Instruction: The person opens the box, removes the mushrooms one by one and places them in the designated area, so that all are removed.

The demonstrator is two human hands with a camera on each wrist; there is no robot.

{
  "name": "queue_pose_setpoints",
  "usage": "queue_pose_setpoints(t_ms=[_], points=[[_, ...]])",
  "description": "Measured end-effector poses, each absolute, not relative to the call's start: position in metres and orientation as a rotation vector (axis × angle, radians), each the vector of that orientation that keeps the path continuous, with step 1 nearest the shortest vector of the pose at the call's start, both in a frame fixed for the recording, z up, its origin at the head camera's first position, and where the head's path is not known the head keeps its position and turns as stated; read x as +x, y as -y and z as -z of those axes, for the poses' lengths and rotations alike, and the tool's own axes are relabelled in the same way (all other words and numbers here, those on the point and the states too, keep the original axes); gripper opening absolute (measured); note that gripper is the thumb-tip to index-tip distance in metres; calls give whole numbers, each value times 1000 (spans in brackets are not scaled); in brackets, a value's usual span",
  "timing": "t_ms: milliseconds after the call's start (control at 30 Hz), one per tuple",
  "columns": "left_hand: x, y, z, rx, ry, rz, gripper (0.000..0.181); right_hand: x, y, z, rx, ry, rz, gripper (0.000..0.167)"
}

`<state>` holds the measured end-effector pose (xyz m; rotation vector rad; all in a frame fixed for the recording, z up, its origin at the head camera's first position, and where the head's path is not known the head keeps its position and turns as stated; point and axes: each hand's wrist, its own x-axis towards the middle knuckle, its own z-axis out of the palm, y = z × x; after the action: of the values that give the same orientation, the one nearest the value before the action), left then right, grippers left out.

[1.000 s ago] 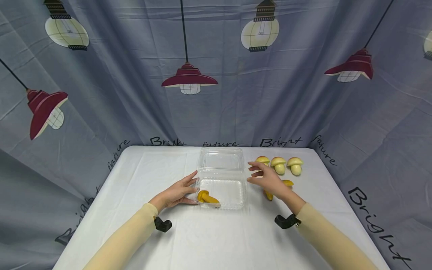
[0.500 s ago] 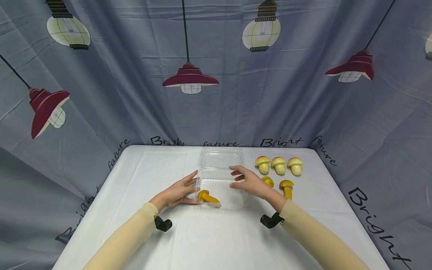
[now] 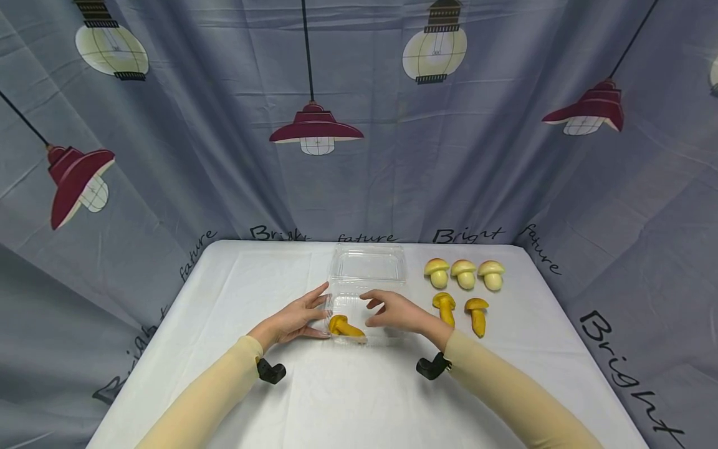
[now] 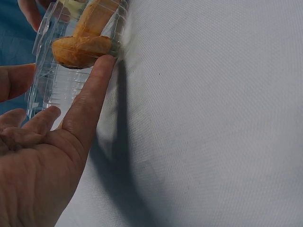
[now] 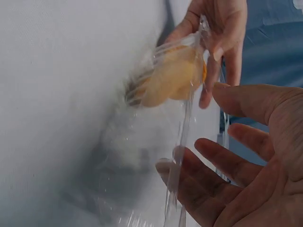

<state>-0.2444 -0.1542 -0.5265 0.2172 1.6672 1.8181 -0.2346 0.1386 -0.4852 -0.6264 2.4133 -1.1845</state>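
Observation:
A clear plastic clamshell box lies with its lid folded back away from me. Inside its near left corner rests an orange-yellow mushroom, seen through the wall in both wrist views. My left hand touches the box's left side with extended fingers; in the left wrist view one fingertip presses low on the wall beside the mushroom cap. My right hand hovers over the tray, right of that mushroom. Its fingers are spread and slightly bent in the right wrist view, with nothing between them.
On the right of the white-covered table, three pale yellow mushrooms stand in a row. Nearer lie two orange-yellow mushrooms. A grey-blue curtain hangs behind the far edge.
My right hand has moved left, from beside the mushrooms to above the box tray, uncovering the two orange-yellow mushrooms. The left hand and the box stay where they were.

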Motion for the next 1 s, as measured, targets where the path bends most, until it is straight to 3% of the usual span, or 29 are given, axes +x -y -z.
queue_pose_setpoints(t_ms=[1000], points=[[-243, 154, 525, 218, -1668, -1810, 80, -236, -83, 494, -636, -2535, 820, 52]])
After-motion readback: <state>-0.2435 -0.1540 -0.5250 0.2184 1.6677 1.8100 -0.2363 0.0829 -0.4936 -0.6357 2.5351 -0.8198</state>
